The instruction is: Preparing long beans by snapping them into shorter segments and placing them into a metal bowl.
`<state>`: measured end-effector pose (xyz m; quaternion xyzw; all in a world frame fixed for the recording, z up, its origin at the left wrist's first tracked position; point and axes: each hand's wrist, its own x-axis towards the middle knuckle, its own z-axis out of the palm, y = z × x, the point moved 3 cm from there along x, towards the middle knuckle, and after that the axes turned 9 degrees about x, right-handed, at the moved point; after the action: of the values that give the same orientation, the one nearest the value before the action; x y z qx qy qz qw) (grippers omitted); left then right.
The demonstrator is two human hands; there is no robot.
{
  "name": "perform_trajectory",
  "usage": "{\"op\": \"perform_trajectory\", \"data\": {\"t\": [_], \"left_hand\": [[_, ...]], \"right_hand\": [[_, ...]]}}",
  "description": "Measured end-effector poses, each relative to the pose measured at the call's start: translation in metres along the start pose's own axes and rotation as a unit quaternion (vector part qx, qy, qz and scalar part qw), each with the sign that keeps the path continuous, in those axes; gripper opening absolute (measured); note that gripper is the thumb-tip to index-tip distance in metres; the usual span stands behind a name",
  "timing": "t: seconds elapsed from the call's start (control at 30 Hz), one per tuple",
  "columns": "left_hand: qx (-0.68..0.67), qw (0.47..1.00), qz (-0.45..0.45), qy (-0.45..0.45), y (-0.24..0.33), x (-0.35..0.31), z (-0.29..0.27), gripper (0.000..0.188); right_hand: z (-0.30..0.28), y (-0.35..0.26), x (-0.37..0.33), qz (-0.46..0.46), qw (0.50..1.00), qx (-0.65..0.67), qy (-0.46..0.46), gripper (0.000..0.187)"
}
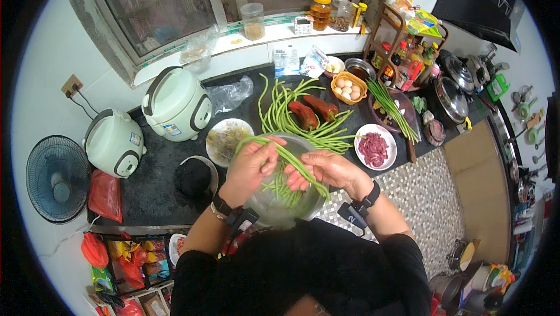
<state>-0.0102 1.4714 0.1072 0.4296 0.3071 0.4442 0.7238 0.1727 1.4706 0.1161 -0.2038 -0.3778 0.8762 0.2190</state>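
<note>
A folded length of green long beans [287, 154] stretches between my hands above a metal bowl [262, 216]. My left hand [252, 167] closes its fingers around the beans near their upper left end. My right hand [333, 170] has its thumb on one side of the beans and its fingers on the other, lower down. Inside the bowl lie short cut bean pieces [283, 192], partly covered by my hands. Beyond the bowl a pile of whole long beans [280, 109] spreads over the dark counter, with two dark red peppers [304, 115] on top.
Left are two pale green rice cookers [176, 105], a fan [59, 179], a plate of dried strands [228, 141] and a dark-filled bowl [194, 181]. Right are sliced meat [373, 150] on a plate, a basket of eggs [348, 89], scallions [394, 106] and a knife handle [411, 151].
</note>
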Motion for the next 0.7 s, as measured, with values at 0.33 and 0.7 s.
{"op": "perform_trajectory", "data": {"t": [0.33, 0.7], "left_hand": [[0.005, 0.999, 0.0, 0.04, 0.009, -0.002, -0.015, 0.026], [0.001, 0.999, 0.015, 0.05, 0.011, -0.005, -0.023, 0.026]], "right_hand": [[-0.011, 0.011, -0.021, 0.02, 0.999, 0.024, 0.025, 0.041], [-0.019, 0.023, -0.024, -0.011, 0.999, 0.013, 0.052, 0.03]]}}
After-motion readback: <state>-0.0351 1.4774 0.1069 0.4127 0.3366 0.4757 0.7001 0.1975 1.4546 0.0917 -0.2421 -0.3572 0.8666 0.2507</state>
